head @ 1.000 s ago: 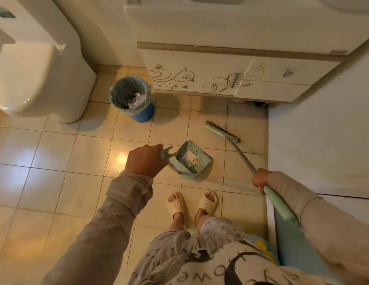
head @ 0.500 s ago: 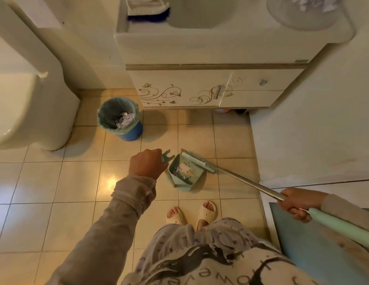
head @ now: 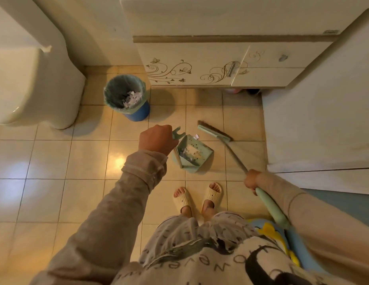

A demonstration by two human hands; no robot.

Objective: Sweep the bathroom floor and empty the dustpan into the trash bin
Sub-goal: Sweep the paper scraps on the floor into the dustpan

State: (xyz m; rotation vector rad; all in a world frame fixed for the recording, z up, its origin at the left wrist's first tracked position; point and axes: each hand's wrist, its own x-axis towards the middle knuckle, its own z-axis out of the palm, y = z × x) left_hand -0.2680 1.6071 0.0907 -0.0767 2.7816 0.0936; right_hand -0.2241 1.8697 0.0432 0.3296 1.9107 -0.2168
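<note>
Resting on the tiled floor (head: 56,161) just in front of the person's feet, the dustpan (head: 193,154) is a pale green plastic tray with a flat bottom and raised side walls. Some small white scraps and dust lie inside it. Its long handle rises up and to the left, and the left hand (head: 157,138) is closed around the top of this handle, so the tray sits just to the right of and below this hand. A forked green end of the handle shows beside the knuckles.

The broom (head: 215,132) has a flat, narrow green head with dark short bristles, and it touches the floor just beside the open far-right edge of the dustpan. One small white scrap lies on the tile between the broom head and the dustpan. The thin metal pole goes down to the right, where the right hand (head: 250,181) is clamped on it, just above the thick soft green grip.

The trash bin (head: 128,99) is round and blue, lined with a thin wrinkled green bag, and holds crumpled white paper. It stands well apart from the dustpan, to the far left, near the smooth white toilet (head: 35,83). Behind is a cream cabinet (head: 200,64) with curly printed ornaments and a metal pull. The floor tiles are glossy beige squares. The feet wear ribbed cream slippers (head: 212,194).
</note>
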